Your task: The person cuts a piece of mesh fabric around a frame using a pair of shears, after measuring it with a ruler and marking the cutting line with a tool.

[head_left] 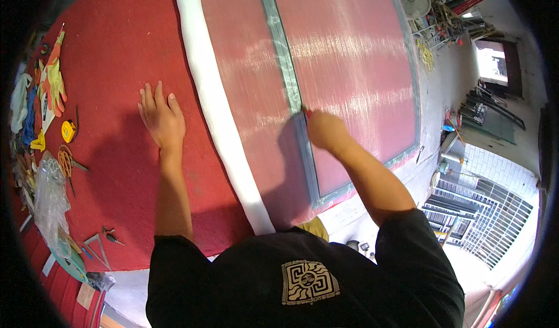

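Note:
My left hand [161, 116] lies flat on the red cloth [116, 171] of the table, its fingers stretched out, left of a long white roll [224, 112]. My right hand [326, 131] is closed round a small red tool [307, 114]; only a bit of it shows, so its kind is unclear. That hand is over a grey bar [307, 156] of a framed panel wrapped in clear film [349, 54]. Beyond the hand the bar has a glossy, wrinkled cover [280, 43]; nearer to me it looks plain grey.
Along the left table edge lie orange and yellow gloves [55, 83], a yellow tape measure [69, 131], scissors with orange handles [65, 160], a crumpled clear plastic bag [51, 194] and a set square [96, 251]. Metal window grilles [489, 217] stand at the right.

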The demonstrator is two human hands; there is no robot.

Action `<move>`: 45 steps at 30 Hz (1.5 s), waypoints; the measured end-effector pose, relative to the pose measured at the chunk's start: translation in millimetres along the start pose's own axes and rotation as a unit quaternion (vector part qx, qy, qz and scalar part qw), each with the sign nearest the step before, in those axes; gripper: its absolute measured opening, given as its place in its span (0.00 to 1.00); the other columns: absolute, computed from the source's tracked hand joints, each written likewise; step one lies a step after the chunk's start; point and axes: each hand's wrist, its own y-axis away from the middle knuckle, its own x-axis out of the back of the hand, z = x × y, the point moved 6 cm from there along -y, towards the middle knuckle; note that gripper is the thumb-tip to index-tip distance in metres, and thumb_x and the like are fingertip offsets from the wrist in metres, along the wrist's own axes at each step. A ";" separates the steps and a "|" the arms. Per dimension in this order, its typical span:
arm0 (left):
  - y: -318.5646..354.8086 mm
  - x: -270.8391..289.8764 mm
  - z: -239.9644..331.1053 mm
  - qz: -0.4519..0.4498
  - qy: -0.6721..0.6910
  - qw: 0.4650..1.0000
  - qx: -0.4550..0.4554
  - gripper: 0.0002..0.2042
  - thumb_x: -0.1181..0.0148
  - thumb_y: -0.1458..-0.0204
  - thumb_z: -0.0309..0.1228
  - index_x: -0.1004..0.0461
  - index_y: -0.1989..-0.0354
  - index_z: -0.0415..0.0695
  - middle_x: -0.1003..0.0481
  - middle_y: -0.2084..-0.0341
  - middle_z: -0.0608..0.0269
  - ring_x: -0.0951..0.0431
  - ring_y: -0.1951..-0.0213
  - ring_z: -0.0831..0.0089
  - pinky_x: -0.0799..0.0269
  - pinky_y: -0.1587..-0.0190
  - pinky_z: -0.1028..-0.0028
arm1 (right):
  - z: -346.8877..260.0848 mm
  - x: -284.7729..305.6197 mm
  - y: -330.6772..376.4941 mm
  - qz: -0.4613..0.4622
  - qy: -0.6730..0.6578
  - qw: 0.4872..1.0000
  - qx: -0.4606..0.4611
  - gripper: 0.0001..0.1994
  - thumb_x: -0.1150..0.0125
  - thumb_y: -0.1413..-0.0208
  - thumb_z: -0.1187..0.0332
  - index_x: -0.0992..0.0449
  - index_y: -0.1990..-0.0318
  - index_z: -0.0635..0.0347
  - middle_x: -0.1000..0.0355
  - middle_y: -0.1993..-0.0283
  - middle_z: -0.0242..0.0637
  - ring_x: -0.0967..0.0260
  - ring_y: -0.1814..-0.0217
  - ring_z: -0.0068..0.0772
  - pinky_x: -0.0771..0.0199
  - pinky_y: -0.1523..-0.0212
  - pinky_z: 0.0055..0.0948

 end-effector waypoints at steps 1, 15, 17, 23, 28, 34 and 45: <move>-0.3 -0.6 10.3 -0.007 0.009 1.000 0.000 0.25 0.53 0.25 0.43 0.32 0.25 0.46 0.41 0.21 0.49 0.48 0.19 0.51 0.56 0.18 0.47 | 7.3 -1.5 7.6 -0.004 0.003 1.000 -0.010 0.26 0.59 0.28 0.64 0.31 0.26 0.49 0.27 0.29 0.52 0.27 0.28 0.56 0.28 0.29 0.52; 1.7 8.8 -0.3 0.038 -0.030 0.999 -0.014 0.25 0.54 0.26 0.44 0.31 0.25 0.48 0.38 0.23 0.51 0.45 0.19 0.56 0.55 0.17 0.52 | 61.3 -163.5 120.6 -0.166 0.089 0.979 0.078 0.23 0.53 0.33 0.63 0.24 0.34 0.52 0.19 0.41 0.55 0.20 0.39 0.58 0.20 0.39 0.54; 1.0 4.6 -1.4 0.030 -0.035 0.999 -0.007 0.26 0.56 0.26 0.46 0.33 0.24 0.49 0.39 0.22 0.52 0.46 0.19 0.57 0.57 0.17 0.53 | 74.3 -182.0 190.8 -0.220 0.089 0.969 0.077 0.20 0.49 0.33 0.64 0.19 0.39 0.54 0.18 0.41 0.53 0.19 0.39 0.56 0.18 0.43 0.53; -3.7 -9.3 -16.3 -0.039 -0.056 0.997 -0.028 0.29 0.62 0.24 0.49 0.38 0.21 0.47 0.46 0.18 0.53 0.52 0.17 0.55 0.60 0.17 0.52 | 160.5 -234.1 297.3 -0.019 -0.119 0.993 -0.011 0.19 0.52 0.27 0.56 0.25 0.52 0.67 0.18 0.59 0.62 0.18 0.55 0.64 0.20 0.53 0.60; 15.6 31.9 5.0 -0.041 0.055 0.997 0.027 0.27 0.53 0.26 0.45 0.30 0.28 0.38 0.35 0.25 0.44 0.40 0.23 0.48 0.46 0.21 0.53 | 293.2 -372.8 351.0 0.017 -0.254 0.962 -0.100 0.21 0.49 0.28 0.52 0.23 0.53 0.64 0.18 0.59 0.61 0.20 0.55 0.69 0.22 0.52 0.62; 181.2 86.2 199.2 0.065 0.182 0.973 -0.126 0.21 0.38 0.39 0.29 0.24 0.38 0.34 0.23 0.40 0.41 0.26 0.36 0.45 0.34 0.31 0.55 | 425.9 -589.2 481.2 -0.081 -0.487 0.809 -0.319 0.18 0.50 0.29 0.58 0.23 0.52 0.68 0.19 0.67 0.53 0.18 0.72 0.49 0.18 0.70 0.49; 495.3 -23.0 586.1 -0.203 0.196 0.891 -0.355 0.27 0.39 0.36 0.37 0.28 0.32 0.35 0.32 0.31 0.31 0.35 0.28 0.35 0.40 0.25 0.49 | 547.2 -811.8 608.6 0.011 -0.720 0.559 -0.411 0.14 0.46 0.33 0.65 0.27 0.50 0.69 0.26 0.71 0.44 0.29 0.82 0.37 0.25 0.82 0.41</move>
